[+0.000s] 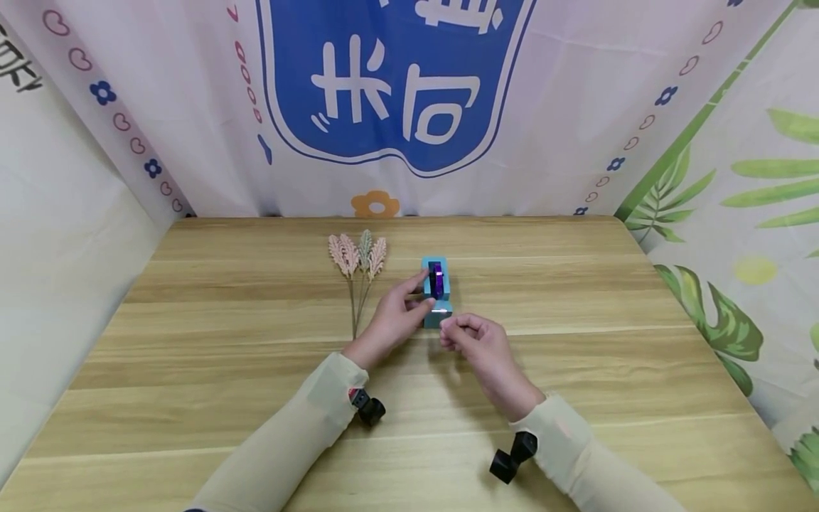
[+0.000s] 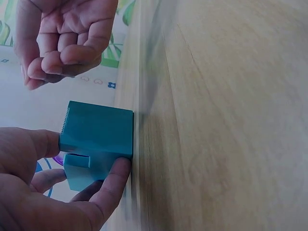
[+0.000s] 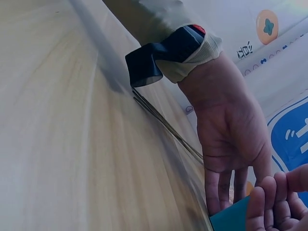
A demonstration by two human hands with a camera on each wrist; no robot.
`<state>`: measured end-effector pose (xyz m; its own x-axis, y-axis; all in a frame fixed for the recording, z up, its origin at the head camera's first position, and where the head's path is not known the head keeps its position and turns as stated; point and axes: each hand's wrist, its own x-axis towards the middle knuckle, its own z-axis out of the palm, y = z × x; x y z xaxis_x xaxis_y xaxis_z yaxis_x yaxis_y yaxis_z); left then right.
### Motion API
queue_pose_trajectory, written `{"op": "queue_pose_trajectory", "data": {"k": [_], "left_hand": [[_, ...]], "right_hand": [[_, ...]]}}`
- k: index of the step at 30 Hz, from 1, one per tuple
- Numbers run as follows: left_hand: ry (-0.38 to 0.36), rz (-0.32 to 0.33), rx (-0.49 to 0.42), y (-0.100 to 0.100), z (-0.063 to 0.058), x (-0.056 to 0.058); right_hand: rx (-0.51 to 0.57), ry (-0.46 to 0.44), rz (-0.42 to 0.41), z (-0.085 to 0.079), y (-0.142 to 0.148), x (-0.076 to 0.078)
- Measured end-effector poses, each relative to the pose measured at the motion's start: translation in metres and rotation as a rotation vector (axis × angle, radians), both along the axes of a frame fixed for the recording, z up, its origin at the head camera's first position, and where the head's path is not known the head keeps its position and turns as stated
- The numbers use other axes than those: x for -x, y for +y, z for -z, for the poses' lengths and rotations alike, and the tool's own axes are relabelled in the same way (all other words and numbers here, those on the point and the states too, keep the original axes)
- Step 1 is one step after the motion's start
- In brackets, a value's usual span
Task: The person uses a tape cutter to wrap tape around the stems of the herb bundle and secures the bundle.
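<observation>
A: What are the hands doing in the head view?
B: The left hand (image 1: 395,316) is gripping the blue-green tape dispenser (image 1: 441,306) from its left. The right hand (image 1: 480,343) is hovering just beside the near end, fingers curling in, thumb meeting the index finger; whether it is pinching anything, I cannot tell.
A: Where is the dispenser, and which way is it pointing?
B: It is standing on the table (image 1: 576,284), right of the flowers (image 1: 348,256). Its long axis is running far to near, the cutter end pointing towards the person, the purple roll (image 1: 438,279) sitting at the far end.
A: And the left wrist view?
B: The cutter end is facing the camera, teeth (image 2: 65,120) lining its top edge.
A: The right wrist view?
B: Hands are partly hiding the dispenser; flower stems (image 3: 168,126) are lying beyond the left hand.
</observation>
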<state>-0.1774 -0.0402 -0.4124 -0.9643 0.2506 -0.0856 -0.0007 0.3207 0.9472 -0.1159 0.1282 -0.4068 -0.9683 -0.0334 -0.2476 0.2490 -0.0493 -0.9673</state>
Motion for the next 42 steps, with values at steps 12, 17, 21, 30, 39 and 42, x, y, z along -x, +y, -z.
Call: {"op": "queue_pose_trajectory", "data": {"k": [12, 17, 21, 30, 39, 42], "left_hand": [[-0.001, -0.003, -0.009, 0.000, -0.002, -0.002], [0.000, -0.001, -0.010, -0.001, -0.002, -0.002], [0.004, 0.004, -0.012, -0.001, 0.000, -0.002], [0.001, 0.007, -0.007, 0.000, -0.001, -0.001], [-0.009, 0.004, 0.002, 0.000, -0.001, 0.000], [-0.012, 0.003, 0.004, 0.000, 0.000, 0.001]], "right_hand": [[0.036, 0.000, 0.010, 0.000, -0.003, -0.013], [0.033, -0.006, 0.030, 0.001, -0.003, -0.015], [0.027, -0.012, 0.041, 0.001, -0.003, -0.018], [0.035, -0.018, 0.049, -0.002, -0.003, -0.025], [0.030, -0.030, 0.040, 0.000, 0.000, -0.032], [0.033, -0.031, 0.027, 0.000, 0.000, -0.035]]}}
